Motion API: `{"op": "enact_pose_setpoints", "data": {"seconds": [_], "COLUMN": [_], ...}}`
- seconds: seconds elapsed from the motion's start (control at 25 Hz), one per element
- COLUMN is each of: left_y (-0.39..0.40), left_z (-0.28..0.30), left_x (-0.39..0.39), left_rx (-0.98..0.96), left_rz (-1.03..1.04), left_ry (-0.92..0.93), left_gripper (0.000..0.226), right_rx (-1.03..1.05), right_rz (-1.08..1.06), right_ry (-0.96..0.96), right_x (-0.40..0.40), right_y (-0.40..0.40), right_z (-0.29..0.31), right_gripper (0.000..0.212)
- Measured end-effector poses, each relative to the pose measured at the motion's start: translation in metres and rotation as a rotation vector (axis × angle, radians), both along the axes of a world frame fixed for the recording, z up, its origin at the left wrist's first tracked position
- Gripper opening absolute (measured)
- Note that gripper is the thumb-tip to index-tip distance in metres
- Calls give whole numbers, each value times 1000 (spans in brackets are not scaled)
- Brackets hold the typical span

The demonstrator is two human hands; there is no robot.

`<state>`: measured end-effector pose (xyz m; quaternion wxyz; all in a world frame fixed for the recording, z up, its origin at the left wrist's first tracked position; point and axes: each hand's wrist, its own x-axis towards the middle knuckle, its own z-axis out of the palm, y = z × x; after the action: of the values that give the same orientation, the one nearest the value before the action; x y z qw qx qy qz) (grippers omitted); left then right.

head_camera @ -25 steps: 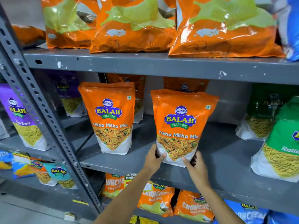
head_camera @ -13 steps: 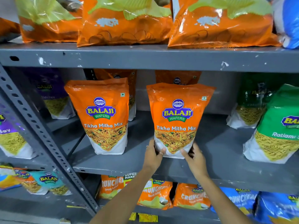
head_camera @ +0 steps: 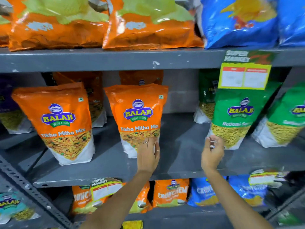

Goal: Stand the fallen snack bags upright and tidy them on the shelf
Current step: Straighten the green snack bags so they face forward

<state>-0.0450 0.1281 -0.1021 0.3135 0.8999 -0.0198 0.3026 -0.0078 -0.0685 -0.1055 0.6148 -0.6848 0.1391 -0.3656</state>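
Two orange Tikha Mitha Mix bags stand upright on the grey middle shelf (head_camera: 179,164): the left orange bag (head_camera: 64,123) and the middle orange bag (head_camera: 138,116). My left hand (head_camera: 148,156) lies over the middle bag's lower right corner, fingers on its front and thumb along its edge. A green Ratlami Sev bag (head_camera: 236,116) stands to the right, leaning slightly. My right hand (head_camera: 212,152) is at its lower left corner with curled, blurred fingers. Whether that hand grips the bag is unclear.
More orange bags stand behind the front ones. Another green bag (head_camera: 283,126) is at the far right and a third stands behind. A yellow price tag (head_camera: 244,76) hangs from the shelf above. Orange and blue bags fill the top and bottom shelves. A slotted metal upright (head_camera: 33,194) runs at the lower left.
My right hand let go of the middle orange bag and moved right to the green bag's corner. My left hand stayed on the orange bag. The view shifted right.
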Motion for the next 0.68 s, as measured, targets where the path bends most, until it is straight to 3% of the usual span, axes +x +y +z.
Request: {"op": "enact_pose_setpoints", "data": {"seconds": [0.12, 0.28, 0.36, 0.52, 0.6, 0.68], "left_y": [-51, -111, -138, -174, -189, -206], "left_z": [-10, -20, -25, -30, -28, -27], "left_x": [13, 25, 31, 57, 66, 69], "left_rx": [-41, -203, -293, -274, -330, -348], "left_rz": [-41, -108, -152, -240, -270, -243], "left_ry": [30, 301, 439, 567, 578, 554], "left_gripper": [17, 30, 38, 58, 66, 57], "right_rx": [-82, -119, -95, -112, -116, -154], "right_rz": [-26, 31, 94, 337, 485, 511], "right_ry": [-13, 12, 94, 321, 329, 318], "right_x": [7, 22, 29, 35, 37, 39], "right_y": [-51, -112, -139, -169, -179, -188], "right_z": [3, -8, -16, -19, -22, -23], "right_gripper": [22, 29, 28, 54, 46, 21]}}
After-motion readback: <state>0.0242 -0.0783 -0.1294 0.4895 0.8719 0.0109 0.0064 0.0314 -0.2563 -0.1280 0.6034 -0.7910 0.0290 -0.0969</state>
